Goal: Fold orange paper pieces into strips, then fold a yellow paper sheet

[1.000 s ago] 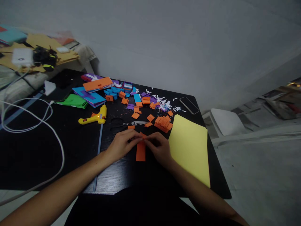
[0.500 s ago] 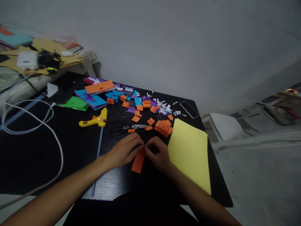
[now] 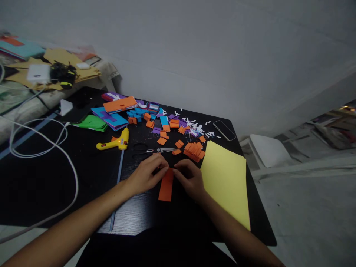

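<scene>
An orange paper strip lies lengthwise between my hands, its lower end free above the dark tabletop. My left hand pinches its upper left corner between thumb and fingers. At the upper right corner, the thumb and index fingertip of my right hand close on the paper's edge. Just beyond the hands are scissors with black handles. Folded orange paper pieces are heaped past my right hand, and a yellow glue gun lies on its side to the left, a small light glowing on it.
Yellow paper sheets lie right of my right arm. A phone rests at the far right, near white paper scraps. Coloured paper stacks sit at the back left. A white cable loops across the table's left side.
My right hand's fingers have opened slightly and shifted at the strip's top edge. More of the orange strip's upper end shows, and it stands straighter. The view has shifted slightly.
</scene>
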{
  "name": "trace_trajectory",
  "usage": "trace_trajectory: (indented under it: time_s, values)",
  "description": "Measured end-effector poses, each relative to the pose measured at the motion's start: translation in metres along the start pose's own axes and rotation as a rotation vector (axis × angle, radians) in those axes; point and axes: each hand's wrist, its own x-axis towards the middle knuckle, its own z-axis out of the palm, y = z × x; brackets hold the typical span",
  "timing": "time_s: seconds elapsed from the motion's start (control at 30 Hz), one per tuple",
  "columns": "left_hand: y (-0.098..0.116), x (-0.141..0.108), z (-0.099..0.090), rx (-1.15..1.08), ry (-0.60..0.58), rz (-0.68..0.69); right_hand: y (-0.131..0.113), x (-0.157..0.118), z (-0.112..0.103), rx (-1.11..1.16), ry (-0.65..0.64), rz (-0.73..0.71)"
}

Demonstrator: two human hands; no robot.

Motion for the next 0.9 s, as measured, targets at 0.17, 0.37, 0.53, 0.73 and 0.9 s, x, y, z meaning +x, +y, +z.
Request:
trace_trajectory:
  time_s: [0.17, 0.37, 0.53, 0.73, 0.9]
  values:
    - [0.003, -0.001, 0.008, -0.01, -0.056, 0.009, -0.004, 0.0, 0.001, -0.039, -0.067, -0.069]
    - [-0.002, 0.0, -0.001, 0.043, -0.078, 0.047, -0.004, 0.0, -0.001, -0.045, -0.073, -0.035]
    - [-0.008, 0.001, -0.01, 0.08, 0.021, 0.015, -0.001, 0.002, -0.003, 0.039, 0.078, 0.108]
    - [-0.008, -0.001, -0.004, 0.019, 0.031, -0.027, -0.001, 0.001, 0.002, 0.095, 0.089, 0.153]
    - [-0.004, -0.003, -0.002, 0.008, 0.013, -0.052, -0.001, 0.001, 0.003, 0.165, 0.085, 0.191]
